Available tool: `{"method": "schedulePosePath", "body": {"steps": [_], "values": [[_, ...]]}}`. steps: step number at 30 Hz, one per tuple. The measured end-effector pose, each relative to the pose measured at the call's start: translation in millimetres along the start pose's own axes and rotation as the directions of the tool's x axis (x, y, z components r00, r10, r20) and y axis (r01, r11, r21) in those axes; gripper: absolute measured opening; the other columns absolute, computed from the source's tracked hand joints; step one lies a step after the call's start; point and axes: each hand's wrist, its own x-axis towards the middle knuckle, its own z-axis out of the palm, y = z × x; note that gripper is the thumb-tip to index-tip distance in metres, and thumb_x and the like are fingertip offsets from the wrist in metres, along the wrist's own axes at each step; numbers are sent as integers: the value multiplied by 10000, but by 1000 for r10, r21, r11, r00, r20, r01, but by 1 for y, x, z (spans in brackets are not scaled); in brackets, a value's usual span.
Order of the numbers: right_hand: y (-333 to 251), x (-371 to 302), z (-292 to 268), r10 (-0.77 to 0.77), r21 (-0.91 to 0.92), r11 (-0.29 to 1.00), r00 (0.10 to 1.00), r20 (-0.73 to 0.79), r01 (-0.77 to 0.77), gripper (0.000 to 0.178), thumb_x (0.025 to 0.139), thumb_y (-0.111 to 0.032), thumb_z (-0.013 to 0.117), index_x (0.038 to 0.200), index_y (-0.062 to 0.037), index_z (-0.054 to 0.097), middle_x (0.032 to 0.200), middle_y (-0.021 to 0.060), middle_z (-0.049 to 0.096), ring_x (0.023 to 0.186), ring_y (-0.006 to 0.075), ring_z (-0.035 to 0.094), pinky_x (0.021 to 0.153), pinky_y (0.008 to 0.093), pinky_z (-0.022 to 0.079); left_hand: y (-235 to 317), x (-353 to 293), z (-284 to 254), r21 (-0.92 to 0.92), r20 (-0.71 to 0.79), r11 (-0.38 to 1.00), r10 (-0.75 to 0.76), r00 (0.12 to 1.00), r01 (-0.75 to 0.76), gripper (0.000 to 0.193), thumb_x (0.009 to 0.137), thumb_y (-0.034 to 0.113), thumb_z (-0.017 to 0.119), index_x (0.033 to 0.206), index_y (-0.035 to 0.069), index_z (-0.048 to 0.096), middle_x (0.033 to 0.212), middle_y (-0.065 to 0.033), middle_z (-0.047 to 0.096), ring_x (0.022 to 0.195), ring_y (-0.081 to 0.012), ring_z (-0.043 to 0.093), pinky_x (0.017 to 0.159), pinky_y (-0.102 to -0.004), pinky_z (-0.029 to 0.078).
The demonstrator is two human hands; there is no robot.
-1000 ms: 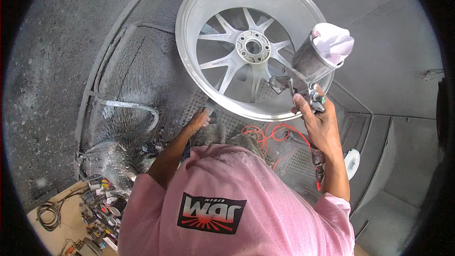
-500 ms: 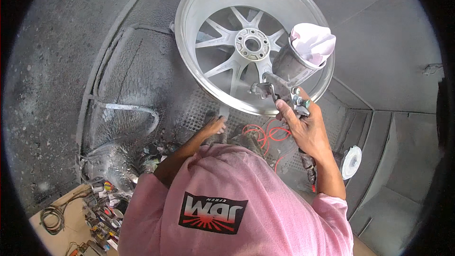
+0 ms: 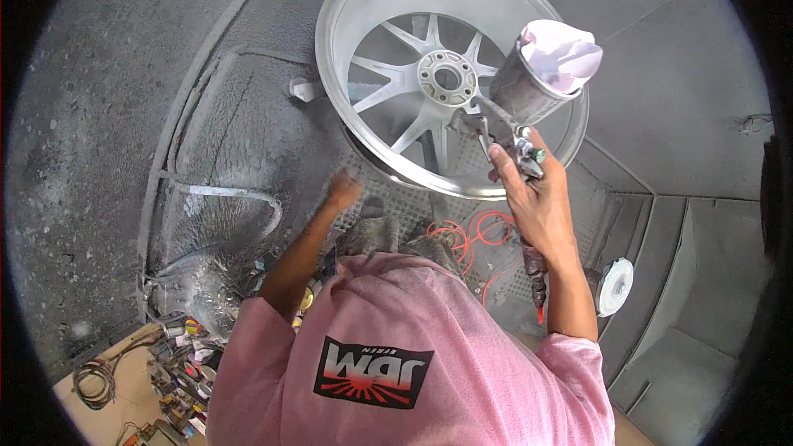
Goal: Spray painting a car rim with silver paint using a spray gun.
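Note:
My right hand (image 3: 541,211) is closed around the handle of a metal spray gun (image 3: 505,136), fingers near its trigger. On top of the gun sits a dark-coated paint cup (image 3: 529,87) with crumpled pinkish-white paper (image 3: 563,54) over its mouth. Just beyond the nozzle stands a silver multi-spoke wheel rim (image 3: 361,128), tilted, its round hub (image 3: 447,78) facing me. To the left, below the rim's lower-left edge, is my left hand (image 3: 344,191), apart from the rim. It looks compact, but blur hides its fingers. The cup and gun cover part of the rim's right side.
Orange-red hose (image 3: 467,239) lies coiled on the studded floor below the rim. A white round disc (image 3: 614,287) stands at the right. Clutter of tools (image 3: 182,388) and a coiled black cable (image 3: 93,384) lie lower left. Grey coated walls (image 3: 661,99) rise at the right.
My left hand has moved left and slightly up. The rim's spokes stand at a different angle. The spray gun has shifted slightly right and up; the mist at its nozzle no longer shows clearly.

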Motion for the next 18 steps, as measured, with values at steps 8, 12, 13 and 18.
{"method": "schedulePosePath", "body": {"steps": [8,12,13,18], "values": [[-4,-2,5,80,7,997,995,56,-81,302,989,-221,671,1107,52,616,818,82,675,755,140,633,699,301,501,18,28,-133,-57,-407,968,-246,880,244,811,897,341,628,1487,-113,308,1523,-352,331,1420,-483,334,1172,-495,324],[-1,5,2,-16,-28,1000,995,-95,13,227,980,-176,671,1040,35,611,723,93,607,681,133,529,645,316,462,51,29,-149,-82,-434,985,-172,884,152,718,868,273,669,1415,-93,383,1376,-346,436,1298,-492,436,1096,-522,393],[-5,7,2,-21,-24,1000,995,-93,19,227,980,-176,671,1040,35,611,723,93,607,681,133,529,645,316,462,42,30,-145,-81,-439,985,-174,881,155,718,868,273,669,1415,-93,383,1376,-346,436,1298,-492,436,1096,-522,393],[-14,16,7,29,-37,999,996,-88,-33,198,1002,-186,642,1026,9,614,748,36,598,706,101,520,668,280,447,32,26,-133,8,-378,1000,1,926,2,566,826,216,689,1262,-65,459,1204,-313,531,1168,-488,522,1024,-534,439]]}}
